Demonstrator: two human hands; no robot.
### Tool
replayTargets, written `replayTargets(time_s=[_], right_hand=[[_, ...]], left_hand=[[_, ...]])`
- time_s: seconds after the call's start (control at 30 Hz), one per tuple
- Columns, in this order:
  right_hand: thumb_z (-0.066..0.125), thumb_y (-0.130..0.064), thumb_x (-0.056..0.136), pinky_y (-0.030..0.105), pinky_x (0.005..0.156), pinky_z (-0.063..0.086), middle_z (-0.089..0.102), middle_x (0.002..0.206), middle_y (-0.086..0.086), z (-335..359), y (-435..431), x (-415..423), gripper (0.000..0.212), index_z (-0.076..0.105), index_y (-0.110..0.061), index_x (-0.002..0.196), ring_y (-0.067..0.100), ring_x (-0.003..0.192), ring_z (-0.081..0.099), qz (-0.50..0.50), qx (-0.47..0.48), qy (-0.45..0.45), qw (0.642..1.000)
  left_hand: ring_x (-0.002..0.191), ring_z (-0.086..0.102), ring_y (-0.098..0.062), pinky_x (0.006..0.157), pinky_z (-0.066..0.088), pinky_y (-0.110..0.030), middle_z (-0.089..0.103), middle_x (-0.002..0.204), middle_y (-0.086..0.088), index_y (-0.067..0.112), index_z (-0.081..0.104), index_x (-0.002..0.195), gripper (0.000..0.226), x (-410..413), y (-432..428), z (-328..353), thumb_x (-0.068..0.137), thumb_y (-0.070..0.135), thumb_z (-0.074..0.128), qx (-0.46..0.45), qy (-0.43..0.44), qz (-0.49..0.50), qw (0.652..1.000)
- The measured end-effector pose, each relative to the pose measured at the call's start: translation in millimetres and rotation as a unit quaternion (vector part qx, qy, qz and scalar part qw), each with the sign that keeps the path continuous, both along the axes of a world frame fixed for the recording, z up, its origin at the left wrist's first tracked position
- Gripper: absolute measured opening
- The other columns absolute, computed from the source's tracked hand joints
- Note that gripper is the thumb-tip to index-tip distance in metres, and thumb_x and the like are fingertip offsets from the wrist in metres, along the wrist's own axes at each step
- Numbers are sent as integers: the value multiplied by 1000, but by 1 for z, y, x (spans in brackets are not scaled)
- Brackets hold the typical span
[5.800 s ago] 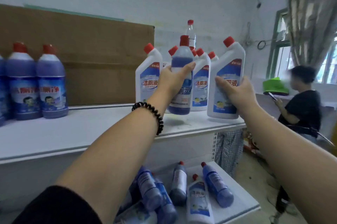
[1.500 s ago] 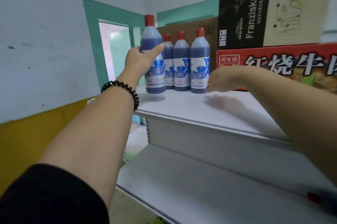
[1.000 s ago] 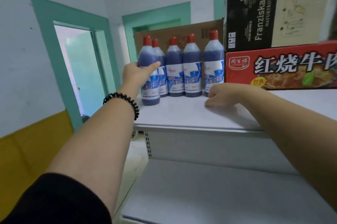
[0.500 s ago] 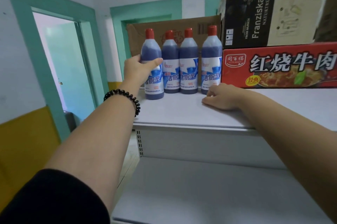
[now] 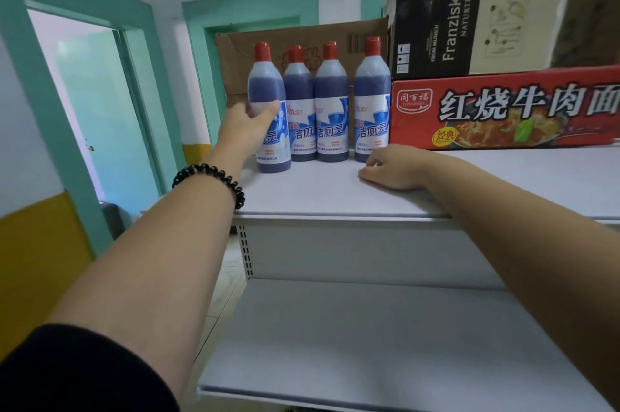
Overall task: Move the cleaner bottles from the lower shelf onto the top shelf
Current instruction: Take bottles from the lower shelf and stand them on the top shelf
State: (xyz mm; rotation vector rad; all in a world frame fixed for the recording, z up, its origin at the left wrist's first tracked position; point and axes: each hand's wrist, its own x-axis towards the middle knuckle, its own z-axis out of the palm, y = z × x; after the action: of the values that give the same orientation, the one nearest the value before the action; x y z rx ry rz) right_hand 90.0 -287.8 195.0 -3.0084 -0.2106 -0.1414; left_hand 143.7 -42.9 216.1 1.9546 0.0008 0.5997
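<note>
A blue cleaner bottle [image 5: 266, 86] with a red cap is held by the left hand [image 5: 250, 128]. The fingers are curled round the far side of its middle, and the thumb is laid across the front, just above the label. The bottle stands upright on the top shelf [image 5: 335, 200], at the left end of a row. Three more blue bottles [image 5: 331, 103] stand just to its right and a little farther back. It looks as if the bottle has been set down but not yet let go.

The right hand [image 5: 392, 166] is rested on the top shelf, near the right end of the row. Its fingers are loosely bent and nothing is held in it.

The bottle is filled with blue liquid almost up to the neck, so it is likely heavy for its size. The plastic looks smooth and hard, and the shiny label may be slippery. Because the bottle is tall and thin, it could be tipped over easily, and the others could be knocked down with it. It is best taken round the middle, where the body is widest, not by the cap.

A red noodle box [image 5: 503, 109] is seen to the right of the row, with a black carton [image 5: 436, 9] stacked on it. The lower shelf [image 5: 369, 344] is seen below, nearer.
</note>
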Motion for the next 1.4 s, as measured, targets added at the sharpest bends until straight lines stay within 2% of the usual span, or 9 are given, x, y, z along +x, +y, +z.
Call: replayTargets(time_s=[0.07,0.17,0.33,0.53,0.7,0.93,1.03,1.2,1.4], right_hand=[[44,-48,102,35,99,43,60,135,9,2,-4,-8,50,61,-13,133,27,119,55,-2,-4,0,1000],[44,-48,102,36,99,45,62,133,9,1,-14,-20,48,63,-14,130,28,118,56,2,-14,-9,1000],[44,-49,101,36,97,46,64,130,9,1,-47,-53,48,66,-14,127,29,115,58,-8,-17,-23,1000],[47,-47,101,36,97,47,65,127,11,-1,-131,-117,46,68,-13,124,30,113,58,-59,11,-32,998],[47,-46,102,38,97,44,63,130,12,-9,-229,-186,45,65,-14,128,29,115,57,-133,21,-51,990],[57,-39,97,47,109,43,49,145,15,-41,-365,-276,53,49,-19,145,34,128,51,-262,31,-61,963],[58,-38,96,45,108,43,51,144,16,-66,-408,-306,53,49,-18,145,35,128,51,-293,44,-20,955],[51,-41,95,45,90,52,57,126,20,-103,-466,-335,44,57,-16,130,40,107,58,-332,23,27,943],[52,-39,94,50,104,45,45,142,22,-143,-530,-318,54,49,-18,143,42,122,51,-374,22,59,925]], left_hand=[[110,59,-26,86,43,-33,59,125,-2,11,51,138,61,-10,-3,-5,96,56,54,45,86,-3,995],[112,52,-26,95,38,-36,56,134,-7,16,51,139,50,-26,-6,-19,98,44,57,223,182,-27,957],[136,43,-32,112,34,-42,41,155,-13,9,40,149,63,-70,-55,-19,100,46,48,409,213,20,887],[139,42,-33,112,33,-38,41,155,-16,5,41,148,63,-118,-175,-27,100,46,43,430,165,-85,884],[131,47,-40,109,40,-52,48,148,-17,11,51,139,78,-159,-283,-40,81,60,31,446,113,-132,878],[117,56,-33,101,47,-46,62,130,-11,12,60,111,42,-249,-434,-49,95,49,48,453,-9,-259,853],[112,61,-27,94,51,-38,67,124,-7,14,68,120,41,-284,-482,-65,96,43,52,434,-46,-359,825],[110,61,-32,93,51,-37,67,122,-13,10,67,118,47,-270,-536,-115,94,46,50,491,38,-368,789],[112,60,-32,86,44,-30,64,124,-16,6,65,122,45,-207,-579,-165,96,41,51,528,151,-356,756]])
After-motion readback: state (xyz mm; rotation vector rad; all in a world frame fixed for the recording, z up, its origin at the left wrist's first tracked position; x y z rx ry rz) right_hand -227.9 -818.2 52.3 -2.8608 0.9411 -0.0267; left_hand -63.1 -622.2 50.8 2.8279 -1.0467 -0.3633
